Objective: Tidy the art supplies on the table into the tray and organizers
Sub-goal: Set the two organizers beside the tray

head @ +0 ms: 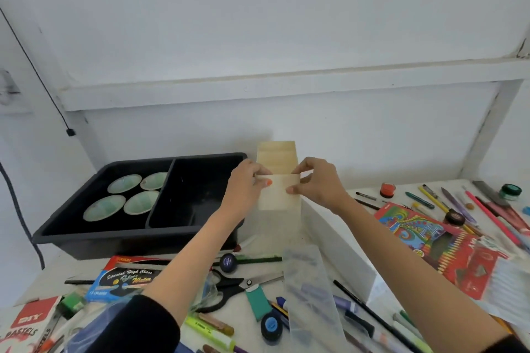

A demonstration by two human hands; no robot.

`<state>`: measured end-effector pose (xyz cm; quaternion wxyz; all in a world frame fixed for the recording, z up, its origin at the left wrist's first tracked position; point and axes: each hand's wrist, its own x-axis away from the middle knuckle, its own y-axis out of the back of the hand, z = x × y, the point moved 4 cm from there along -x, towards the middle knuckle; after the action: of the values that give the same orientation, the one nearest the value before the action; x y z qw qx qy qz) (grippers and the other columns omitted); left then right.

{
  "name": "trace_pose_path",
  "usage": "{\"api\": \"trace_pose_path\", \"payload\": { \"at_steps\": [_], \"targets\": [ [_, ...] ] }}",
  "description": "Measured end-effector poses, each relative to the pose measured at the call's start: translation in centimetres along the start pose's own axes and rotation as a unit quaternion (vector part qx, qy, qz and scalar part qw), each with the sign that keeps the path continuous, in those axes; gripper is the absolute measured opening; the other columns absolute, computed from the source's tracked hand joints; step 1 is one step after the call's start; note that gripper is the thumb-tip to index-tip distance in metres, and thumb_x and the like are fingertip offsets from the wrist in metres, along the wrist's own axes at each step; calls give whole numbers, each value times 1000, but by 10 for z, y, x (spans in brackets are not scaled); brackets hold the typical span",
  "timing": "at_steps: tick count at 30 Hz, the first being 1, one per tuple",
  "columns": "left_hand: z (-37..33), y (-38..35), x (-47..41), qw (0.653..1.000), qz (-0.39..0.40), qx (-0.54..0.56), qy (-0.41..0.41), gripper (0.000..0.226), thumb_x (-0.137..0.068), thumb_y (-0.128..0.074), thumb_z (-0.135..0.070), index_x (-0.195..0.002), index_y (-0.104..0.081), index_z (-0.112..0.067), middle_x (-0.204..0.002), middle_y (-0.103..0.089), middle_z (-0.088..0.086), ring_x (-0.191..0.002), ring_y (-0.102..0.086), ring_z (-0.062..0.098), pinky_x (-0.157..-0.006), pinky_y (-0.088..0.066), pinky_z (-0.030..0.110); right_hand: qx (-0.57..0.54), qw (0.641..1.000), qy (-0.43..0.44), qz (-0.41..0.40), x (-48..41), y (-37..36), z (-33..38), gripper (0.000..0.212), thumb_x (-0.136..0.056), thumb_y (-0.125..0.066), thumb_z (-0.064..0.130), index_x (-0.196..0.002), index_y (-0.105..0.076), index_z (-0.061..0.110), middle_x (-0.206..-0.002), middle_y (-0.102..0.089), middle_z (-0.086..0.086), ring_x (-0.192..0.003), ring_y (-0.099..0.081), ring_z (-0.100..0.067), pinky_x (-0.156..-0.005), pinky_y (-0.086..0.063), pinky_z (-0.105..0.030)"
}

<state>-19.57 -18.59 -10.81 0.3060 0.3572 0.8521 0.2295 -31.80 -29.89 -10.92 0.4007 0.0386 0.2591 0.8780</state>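
Observation:
A pale wooden organizer (pixel 277 165) stands upright at the back of the table, just right of the black tray (pixel 137 233). My left hand (pixel 246 189) pinches its front panel at the left edge. My right hand (pixel 318 183) pinches the same panel at the right edge. The tray has two compartments: the left one holds several small round paint dishes (pixel 124 183), the right one (pixel 195 192) looks bare. Loose supplies cover the table in front: black scissors (pixel 229 285), a yellow highlighter (pixel 208 331), a blue crayon box (pixel 126 281) and a red coloured-pencil box (pixel 447 249).
A white box (pixel 341 249) lies right of the organizer. Pens, pencils and small paint jars (pixel 510 190) are scattered at the far right. A clear plastic sleeve (pixel 312 304) lies in the front middle. A red pastels box (pixel 31 324) sits at the front left. A white wall stands behind.

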Motion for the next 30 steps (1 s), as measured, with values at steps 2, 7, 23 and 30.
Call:
{"api": "trace_pose_path", "payload": {
  "at_steps": [2,7,23,30],
  "targets": [
    [6,-7,4,998,12,-51,-17,9,-86,-64,-12,-96,-67,-11,-95,-60,-3,-89,-53,11,-79,-37,21,35,999,19,0,-2,-9,-11,34,-62,-83,2,-82,-58,12,-106,-57,-5,-85,-60,-19,-59,-43,-11],
    [30,-31,5,958,60,-276,-50,12,-91,-59,-19,-95,-69,-13,-96,-66,0,-94,-56,16,-105,-29,29,133,989,48,36,-4,-40,-39,34,-65,-81,6,-78,-51,14,-101,-49,-6,-93,-56,-25,-79,-48,-30],
    [53,-54,11,856,169,-483,-68,11,-97,-49,-21,-101,-58,-17,-105,-62,-2,-110,-53,13,-116,3,40,464,871,163,-7,-1,-81,-50,14,-94,-52,24,-100,-61,16,-108,-58,-4,-103,-44,-23,-86,-31,-33],
    [48,-55,23,834,186,-516,-68,16,-100,-45,-24,-103,-59,-19,-95,-61,-2,-106,-52,17,-114,6,47,447,880,157,37,13,-74,-46,21,-94,-51,27,-108,-62,15,-114,-58,-3,-110,-42,-23,-90,-32,-34]
  ]
}}
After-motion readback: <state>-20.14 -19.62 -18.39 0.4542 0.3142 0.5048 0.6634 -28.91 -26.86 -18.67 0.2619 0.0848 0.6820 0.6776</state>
